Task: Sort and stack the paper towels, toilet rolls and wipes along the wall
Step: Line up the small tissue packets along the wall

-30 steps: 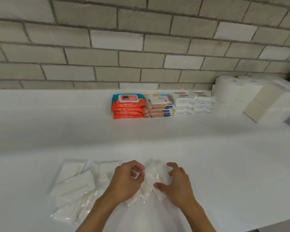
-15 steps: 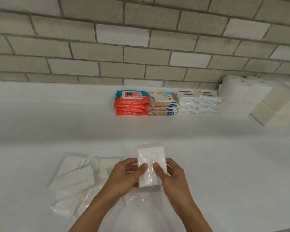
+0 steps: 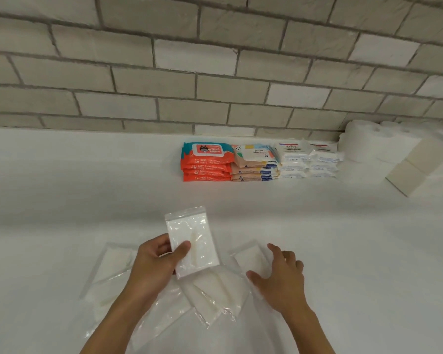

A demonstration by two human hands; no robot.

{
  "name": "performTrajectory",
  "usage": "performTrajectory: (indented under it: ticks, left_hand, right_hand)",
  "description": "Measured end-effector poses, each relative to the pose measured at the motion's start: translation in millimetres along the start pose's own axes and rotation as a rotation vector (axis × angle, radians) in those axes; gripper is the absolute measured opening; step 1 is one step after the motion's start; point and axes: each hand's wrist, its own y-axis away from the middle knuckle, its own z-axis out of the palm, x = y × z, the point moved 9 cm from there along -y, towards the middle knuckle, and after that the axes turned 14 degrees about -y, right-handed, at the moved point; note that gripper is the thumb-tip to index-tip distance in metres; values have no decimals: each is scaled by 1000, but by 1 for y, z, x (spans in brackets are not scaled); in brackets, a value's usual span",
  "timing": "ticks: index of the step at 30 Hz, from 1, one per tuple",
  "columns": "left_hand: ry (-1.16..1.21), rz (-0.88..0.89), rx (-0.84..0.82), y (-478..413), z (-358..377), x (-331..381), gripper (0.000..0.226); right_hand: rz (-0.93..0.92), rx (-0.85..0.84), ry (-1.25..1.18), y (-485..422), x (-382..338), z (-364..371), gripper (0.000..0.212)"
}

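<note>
A clear packet of white tissue is held a little above the white table. The left hand grips its lower left edge, with the thumb on the front. The right hand rests with spread fingers on a second packet lying flat, and grips nothing. More loose packets lie under both hands. At the brick wall stand stacks of orange wipes, pastel wipes, small white packs and white rolls.
</note>
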Motion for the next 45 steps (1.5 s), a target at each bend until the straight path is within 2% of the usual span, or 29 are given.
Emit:
performTrajectory:
  ticks: [7,12,16,20,21,24,27,31,34,36,39,42,45]
  left_hand:
    - [-31,-9,20,-11,-20,-7,10]
    - [-4,-23,75,-22,-50,-6,10]
    - [-16,2,130,-35,-79,-1,4]
    - [-17,34,173,-54,-111,6,36]
    - [-19,32,184,-59,-119,8,35]
    - [-18,43,216,-73,-141,17,11]
    - [-29,53,242,-90,-159,28,7]
    - [-105,65,283,-123,-177,38,7]
    - [-163,61,293,-153,-182,39,7]
    - [-190,44,286,-174,-182,34,2]
    - [-247,7,283,-206,-180,26,13]
    - [-313,1,284,-233,-177,24,21]
    - [-366,-9,285,-258,-174,22,29]
  right_hand:
    - [92,-26,-259,-9,-9,6,87]
    - [0,29,-452,-16,-44,-4,54]
    - [-67,-12,-629,-26,-88,12,44]
    - [-167,-70,-694,-36,-141,30,34]
    - [-188,-80,-694,-40,-154,35,35]
    - [-222,-100,-691,-54,-188,51,38]
    - [-257,-93,-676,-68,-220,61,49]
    - [-335,-43,-639,-84,-267,67,51]
    - [-456,34,-523,-102,-293,79,45]
    - [-460,56,-421,-117,-302,92,37]
    - [-417,45,-305,-141,-308,112,35]
    - [-393,-11,-221,-160,-314,130,46]
    - [-393,-40,-27,-174,-318,142,58]
